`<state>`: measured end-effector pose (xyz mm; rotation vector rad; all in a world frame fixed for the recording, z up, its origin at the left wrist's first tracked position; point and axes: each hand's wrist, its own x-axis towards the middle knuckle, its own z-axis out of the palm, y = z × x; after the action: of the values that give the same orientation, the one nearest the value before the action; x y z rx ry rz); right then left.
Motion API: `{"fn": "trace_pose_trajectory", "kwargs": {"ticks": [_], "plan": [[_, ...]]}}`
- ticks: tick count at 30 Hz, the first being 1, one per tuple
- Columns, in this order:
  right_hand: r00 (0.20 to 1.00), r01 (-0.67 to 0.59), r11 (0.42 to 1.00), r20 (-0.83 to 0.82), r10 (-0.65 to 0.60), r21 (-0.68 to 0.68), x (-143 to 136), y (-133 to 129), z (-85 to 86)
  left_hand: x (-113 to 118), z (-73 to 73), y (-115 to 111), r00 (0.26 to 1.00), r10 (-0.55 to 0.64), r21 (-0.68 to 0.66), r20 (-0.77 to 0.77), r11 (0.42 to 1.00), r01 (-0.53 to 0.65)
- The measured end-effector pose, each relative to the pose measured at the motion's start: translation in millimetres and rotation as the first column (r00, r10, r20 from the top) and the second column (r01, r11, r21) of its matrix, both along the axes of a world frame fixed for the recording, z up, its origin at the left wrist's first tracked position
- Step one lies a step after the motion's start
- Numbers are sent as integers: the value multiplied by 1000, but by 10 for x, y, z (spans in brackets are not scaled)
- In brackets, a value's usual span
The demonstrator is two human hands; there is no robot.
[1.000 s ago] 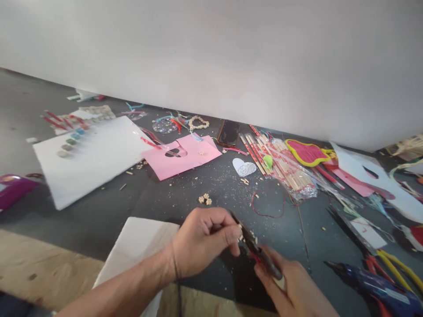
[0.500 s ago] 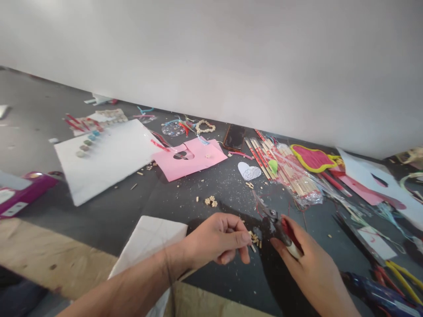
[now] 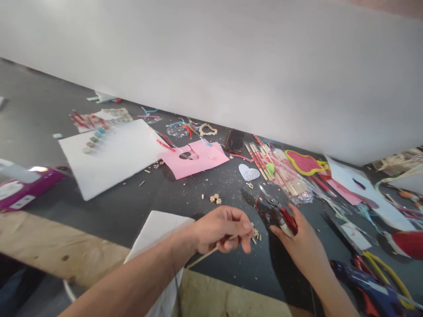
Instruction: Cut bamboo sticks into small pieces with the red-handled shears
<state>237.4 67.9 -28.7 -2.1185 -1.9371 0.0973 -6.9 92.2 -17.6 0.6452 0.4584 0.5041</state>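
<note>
My left hand point(image 3: 228, 230) is closed around a thin wooden stick point(image 3: 203, 256), which sticks out behind the fingers towards the lower left. A pair of pruning shears point(image 3: 276, 211) with red and pale handles lies in my right hand point(image 3: 302, 246), its blades apart and pointing to the upper left. No stick is between the blades. Short cut stick pieces point(image 3: 256, 235) lie on the dark tabletop between my hands. Just beyond my left hand is a small cluster of stick pieces point(image 3: 215, 199).
A white board point(image 3: 115, 158) and pink paper point(image 3: 198, 163) lie at the left and centre. Wrapped chopsticks point(image 3: 291, 178), a paper heart point(image 3: 248, 172) and a phone point(image 3: 235, 141) are further back. Long scissors point(image 3: 380, 268) and a blue tool point(image 3: 363, 281) sit at right, a purple device point(image 3: 33, 189) at left.
The shears have turned slightly in my right hand, and their red handle shows more. More of the stick shows behind my left hand. The whole view has shifted a little.
</note>
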Motion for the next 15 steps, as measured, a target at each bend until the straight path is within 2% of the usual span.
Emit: {"fn": "trace_pose_trajectory", "kwargs": {"ticks": [2, 5, 11, 13, 15], "plan": [[1000, -19, 999, 14, 20, -34, 3, 22, 47, 18, -9, -22, 992, -125, 20, -4, 992, 125], [999, -25, 994, 35, 29, -107, 48, 166, 166, 33, -24, -30, 975, -223, 46, 11, 974, 222], [983, 3, 997, 181, 11, -77, 166, 740, 407, 48, -48, -37, 964, -262, 105, 45, 961, 256], [970, -31, 999, 240, 39, -38, 69, 869, 477, 56, -56, -35, 960, -273, 125, 57, 956, 265], [951, -120, 993, 288, 116, -3, -156, 933, 549, 65, -64, -30, 961, -271, 144, 63, 955, 260]]}}
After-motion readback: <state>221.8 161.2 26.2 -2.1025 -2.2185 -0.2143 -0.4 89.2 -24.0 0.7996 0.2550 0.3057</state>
